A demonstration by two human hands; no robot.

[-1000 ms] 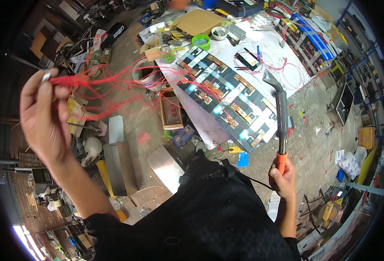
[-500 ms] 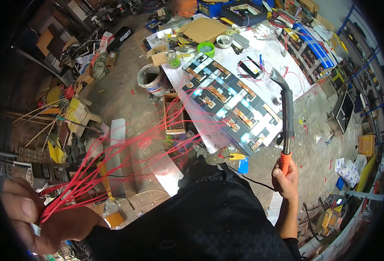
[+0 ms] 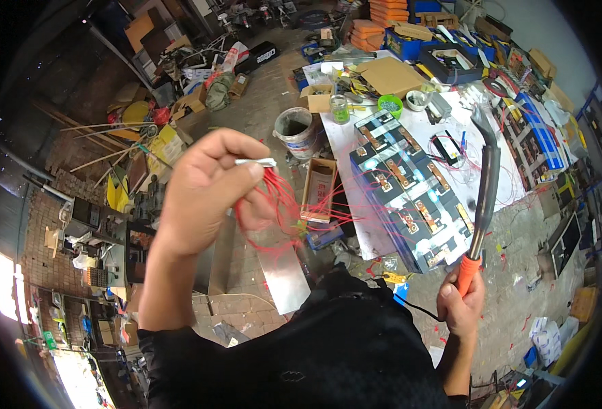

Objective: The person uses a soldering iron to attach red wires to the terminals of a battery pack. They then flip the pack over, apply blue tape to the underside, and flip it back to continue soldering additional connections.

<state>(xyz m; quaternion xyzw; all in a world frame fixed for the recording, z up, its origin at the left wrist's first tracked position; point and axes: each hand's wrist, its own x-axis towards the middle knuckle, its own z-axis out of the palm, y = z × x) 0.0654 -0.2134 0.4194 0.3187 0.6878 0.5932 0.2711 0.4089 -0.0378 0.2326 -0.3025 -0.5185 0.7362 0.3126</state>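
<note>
Pinched between the thumb and fingers of my left hand [image 3: 202, 194] is a small white connector [image 3: 257, 163]. A bundle of thin red wires [image 3: 284, 191] hangs from it and spreads rightward to the battery pack [image 3: 400, 198], a black block topped with copper bars. My right hand [image 3: 463, 307] is closed round the orange handle of a large soldering iron [image 3: 490, 180], whose dark shaft points up and ends in a bent metal tip. The iron is held at the right of the pack; in this view its shaft passes just beside the pack's right edge.
The pack lies on a white-topped table [image 3: 512, 184] with a green bowl [image 3: 389, 104], a cardboard sheet [image 3: 393, 75] and another blue-taped pack [image 3: 543, 133]. A bucket [image 3: 294, 131] and an open carton [image 3: 319, 191] stand left of the table. Clutter lines the left side.
My left hand has come up and rightward from the lower left with the connector, and the wires now hang slack. The view has shifted, while my right hand keeps hold of the soldering iron.
</note>
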